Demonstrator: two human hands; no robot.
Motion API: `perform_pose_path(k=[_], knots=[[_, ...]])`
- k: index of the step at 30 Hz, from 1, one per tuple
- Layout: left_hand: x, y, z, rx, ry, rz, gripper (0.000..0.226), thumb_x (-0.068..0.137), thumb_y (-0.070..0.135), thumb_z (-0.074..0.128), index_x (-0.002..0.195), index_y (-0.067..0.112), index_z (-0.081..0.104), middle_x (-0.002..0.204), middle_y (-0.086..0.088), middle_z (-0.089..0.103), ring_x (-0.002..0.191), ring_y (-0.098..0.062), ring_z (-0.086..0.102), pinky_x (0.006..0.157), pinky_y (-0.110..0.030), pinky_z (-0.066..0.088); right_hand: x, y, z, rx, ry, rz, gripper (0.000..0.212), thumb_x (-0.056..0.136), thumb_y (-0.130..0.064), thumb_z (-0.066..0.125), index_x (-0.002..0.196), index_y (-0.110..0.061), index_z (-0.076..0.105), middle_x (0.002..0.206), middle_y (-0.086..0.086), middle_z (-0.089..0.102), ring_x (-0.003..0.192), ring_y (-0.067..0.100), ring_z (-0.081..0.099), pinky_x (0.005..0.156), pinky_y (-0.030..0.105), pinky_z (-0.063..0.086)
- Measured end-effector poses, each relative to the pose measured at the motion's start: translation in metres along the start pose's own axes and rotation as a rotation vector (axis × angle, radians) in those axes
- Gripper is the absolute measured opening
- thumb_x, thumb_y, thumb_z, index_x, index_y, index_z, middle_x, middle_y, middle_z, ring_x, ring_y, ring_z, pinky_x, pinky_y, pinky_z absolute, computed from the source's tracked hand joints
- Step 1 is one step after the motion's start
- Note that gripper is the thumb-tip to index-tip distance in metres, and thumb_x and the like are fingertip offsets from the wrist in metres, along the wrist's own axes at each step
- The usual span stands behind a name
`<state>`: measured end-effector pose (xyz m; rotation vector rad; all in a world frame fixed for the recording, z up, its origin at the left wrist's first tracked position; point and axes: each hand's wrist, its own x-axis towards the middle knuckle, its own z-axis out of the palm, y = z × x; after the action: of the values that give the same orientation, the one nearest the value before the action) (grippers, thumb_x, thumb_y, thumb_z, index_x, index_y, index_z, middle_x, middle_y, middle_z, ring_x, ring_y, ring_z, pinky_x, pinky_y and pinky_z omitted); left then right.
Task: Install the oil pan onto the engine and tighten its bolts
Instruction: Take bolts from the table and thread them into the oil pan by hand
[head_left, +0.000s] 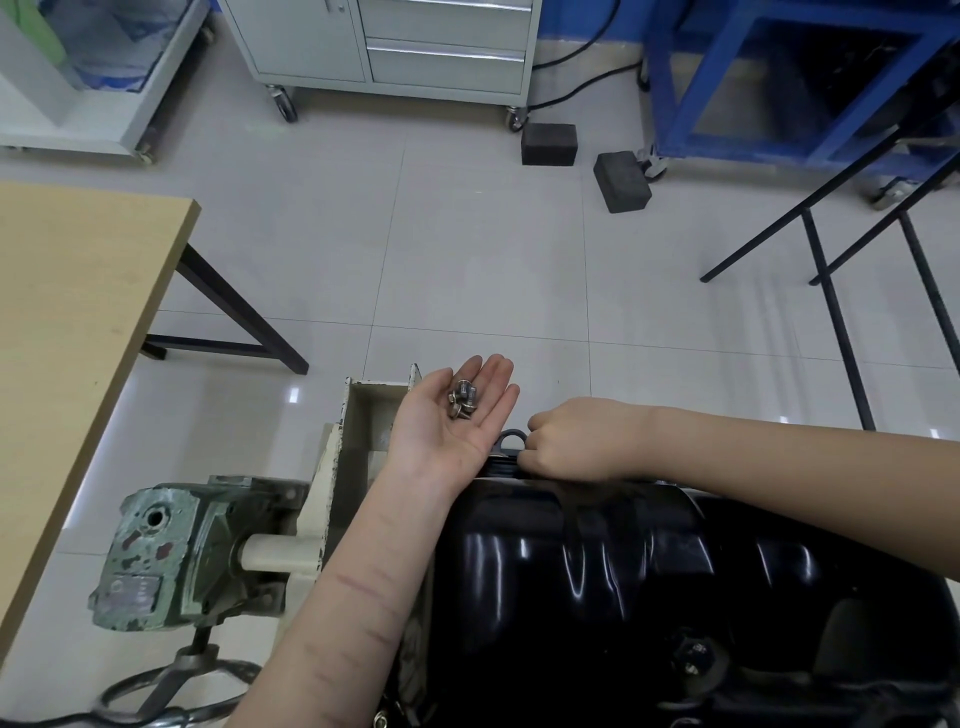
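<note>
Glossy black oil pan (623, 571), silvery bolts (462, 405), mottled green gearbox (171, 551), blue frame (727, 78), tan tabletop (67, 322).

Wood table (67, 322), 2 blk blocks (549, 144)

– What does your left hand (451, 415) hold, centre frame?
– A small heap of silver metal bolts (462, 406), lying on your flat upturned palm.
– And your right hand (576, 439)?
– Curled fingers at the far rim of the glossy black oil pan (597, 577), lower right.
</note>
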<state>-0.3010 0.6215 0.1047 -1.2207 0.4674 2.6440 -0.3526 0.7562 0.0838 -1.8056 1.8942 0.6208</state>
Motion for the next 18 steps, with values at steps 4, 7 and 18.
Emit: perform_pose_path(k=[4, 7, 18], knots=[[0.0001, -0.0003, 0.0007, 0.003, 0.006, 0.003, 0.030, 0.099, 0.016, 0.034, 0.088, -0.002, 0.056, 0.069, -0.016, 0.070, 0.075, -0.026, 0.065, 0.072, -0.042, 0.048, 0.0002, 0.0014, 0.0015, 0.007, 0.037, -0.010, 0.021, 0.094, -0.004, 0.033, 0.109, -0.006, 0.048, 0.104, 0.009, 0.057, 0.100, 0.025, 0.047, 0.062, 0.029, 0.032], [-0.0004, 0.0001, 0.0005, 0.005, 0.006, 0.003, 0.031, 0.099, 0.016, 0.034, 0.087, -0.002, 0.056, 0.069, -0.016, 0.070, 0.075, -0.026, 0.065, 0.072, -0.042, 0.048, -0.0001, 0.0022, 0.0012, 0.061, 0.051, -0.018, 0.021, 0.096, -0.009, 0.033, 0.109, -0.007, 0.049, 0.106, 0.009, 0.056, 0.102, 0.024, 0.045, 0.062, 0.030, 0.032], [0.0007, -0.0005, 0.0013, 0.009, 0.014, -0.001, 0.030, 0.099, 0.015, 0.035, 0.087, -0.002, 0.056, 0.068, -0.017, 0.069, 0.075, -0.027, 0.065, 0.072, -0.043, 0.048, 0.0070, 0.0000, 0.0033, 0.068, 0.008, 0.043, 0.020, 0.094, -0.004, 0.034, 0.106, -0.004, 0.051, 0.100, 0.013, 0.060, 0.097, 0.029, 0.052, 0.069, 0.035, 0.040]])
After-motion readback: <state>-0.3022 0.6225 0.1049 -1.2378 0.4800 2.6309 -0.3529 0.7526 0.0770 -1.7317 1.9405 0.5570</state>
